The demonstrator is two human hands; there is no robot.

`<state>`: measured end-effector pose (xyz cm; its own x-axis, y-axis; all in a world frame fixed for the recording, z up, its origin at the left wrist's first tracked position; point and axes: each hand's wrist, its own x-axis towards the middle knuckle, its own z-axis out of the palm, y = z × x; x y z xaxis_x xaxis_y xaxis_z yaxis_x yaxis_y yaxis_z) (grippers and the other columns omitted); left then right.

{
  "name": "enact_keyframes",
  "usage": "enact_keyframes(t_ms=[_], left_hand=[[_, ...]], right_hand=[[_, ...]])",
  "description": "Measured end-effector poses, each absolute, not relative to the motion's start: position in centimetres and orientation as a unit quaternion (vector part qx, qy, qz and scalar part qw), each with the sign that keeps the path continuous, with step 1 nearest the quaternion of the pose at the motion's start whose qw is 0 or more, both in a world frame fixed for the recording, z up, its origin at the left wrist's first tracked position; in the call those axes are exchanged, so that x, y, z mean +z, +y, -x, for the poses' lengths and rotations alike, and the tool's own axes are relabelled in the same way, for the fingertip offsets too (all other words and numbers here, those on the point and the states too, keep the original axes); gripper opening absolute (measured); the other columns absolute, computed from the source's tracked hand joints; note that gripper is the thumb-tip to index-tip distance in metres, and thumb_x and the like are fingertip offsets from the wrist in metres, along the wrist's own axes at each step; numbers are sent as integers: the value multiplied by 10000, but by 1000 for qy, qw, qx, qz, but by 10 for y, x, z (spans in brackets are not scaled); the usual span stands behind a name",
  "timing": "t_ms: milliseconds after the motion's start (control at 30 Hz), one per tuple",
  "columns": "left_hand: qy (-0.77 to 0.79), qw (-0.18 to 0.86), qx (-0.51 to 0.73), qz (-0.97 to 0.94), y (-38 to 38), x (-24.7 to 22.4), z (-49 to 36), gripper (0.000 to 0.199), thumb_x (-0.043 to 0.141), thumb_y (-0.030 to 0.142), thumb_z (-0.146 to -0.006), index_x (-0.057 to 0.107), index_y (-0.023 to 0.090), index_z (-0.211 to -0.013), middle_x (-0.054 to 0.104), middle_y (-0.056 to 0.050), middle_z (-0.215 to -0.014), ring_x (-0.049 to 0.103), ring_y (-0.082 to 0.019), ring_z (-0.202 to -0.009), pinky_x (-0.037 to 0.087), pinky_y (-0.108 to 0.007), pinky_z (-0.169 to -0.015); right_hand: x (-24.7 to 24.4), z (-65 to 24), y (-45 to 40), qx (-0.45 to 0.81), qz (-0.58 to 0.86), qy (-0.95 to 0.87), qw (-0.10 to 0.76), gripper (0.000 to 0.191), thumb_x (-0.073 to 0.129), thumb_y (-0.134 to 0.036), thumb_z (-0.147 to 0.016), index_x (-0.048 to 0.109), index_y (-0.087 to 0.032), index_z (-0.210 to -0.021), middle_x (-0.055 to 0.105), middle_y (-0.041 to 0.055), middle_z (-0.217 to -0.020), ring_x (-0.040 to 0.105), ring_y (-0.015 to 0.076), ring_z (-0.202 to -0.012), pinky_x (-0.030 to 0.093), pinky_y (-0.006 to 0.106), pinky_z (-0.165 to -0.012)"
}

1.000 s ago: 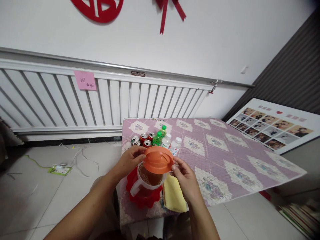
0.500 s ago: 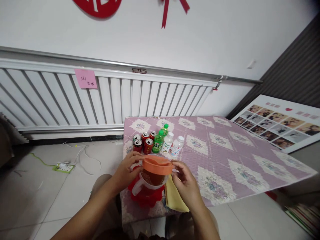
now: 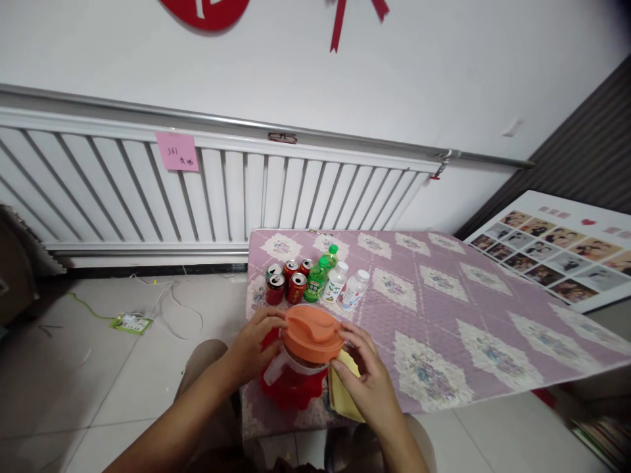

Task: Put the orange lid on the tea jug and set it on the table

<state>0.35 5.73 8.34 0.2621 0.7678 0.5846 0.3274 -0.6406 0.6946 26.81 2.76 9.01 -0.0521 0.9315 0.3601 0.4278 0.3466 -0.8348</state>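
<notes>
A broad purple cloth-covered bench (image 3: 444, 312) patterned with cream floral diamonds carries a scalloped red plastic tray (image 3: 290, 394), seen beneath a translucent plastic pitcher (image 3: 304, 370). A folded yellow cloth (image 3: 345, 395) lies just beside. The left hand (image 3: 250, 349) and right hand (image 3: 369, 371) grasp opposite edges of a round orange plastic lid (image 3: 308, 334) over the pitcher's mouth. Farther back stand five metal cans (image 3: 296, 290).

You wear the one camera on your head, and it looks forward and down. It sees your left hand (image 3: 252, 347) and right hand (image 3: 369, 371) from above, quite near. Past your hands, it looks over the table (image 3: 419, 299) to the heater (image 3: 302, 190) and the wall (image 3: 384, 85), farther away.
</notes>
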Motion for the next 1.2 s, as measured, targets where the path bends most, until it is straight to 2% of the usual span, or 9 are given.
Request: enact_keyframes(t_ms=[267, 667, 867, 1200], left_hand=[[361, 231, 470, -771, 56, 82, 1, 254, 584, 80, -885, 632, 231, -1084, 623, -93, -1178, 604, -207, -1148, 518, -385, -1005], [353, 214, 481, -774, 54, 79, 2, 256, 635, 103, -880, 645, 227, -1104, 637, -90, -1181, 629, -205, -1132, 539, -368, -974], [349, 213, 490, -770, 54, 79, 1, 233, 646, 110, -878, 651, 226, -1080, 640, -89, -1167, 636, -203, -1115, 544, -364, -961], [338, 235, 493, -767, 60, 88, 1, 175, 629, 124, -890, 674, 210, -1035, 641, -95, -1137, 638, -203, -1088, 540, -366, -950]], right_hand=[[89, -269, 31, 271, 502, -679, 461, 298, 760, -380, -788, 714, -310, -1074, 583, 113, -1319, 552, 303, -1280, 458, 514, -1073], [78, -274, 32, 224, 494, -718, 436, 292, 716, -355, -828, 686, -324, -1117, 568, 100, -1336, 556, 283, -1282, 491, 485, -1049], [77, -273, 31, 213, 491, -725, 434, 288, 710, -347, -838, 679, -326, -1123, 567, 106, -1334, 553, 289, -1284, 474, 508, -1056], [86, -270, 33, 192, 470, -754, 417, 236, 707, -316, -847, 687, -320, -1082, 571, 102, -1357, 559, 278, -1289, 477, 457, -1041]])
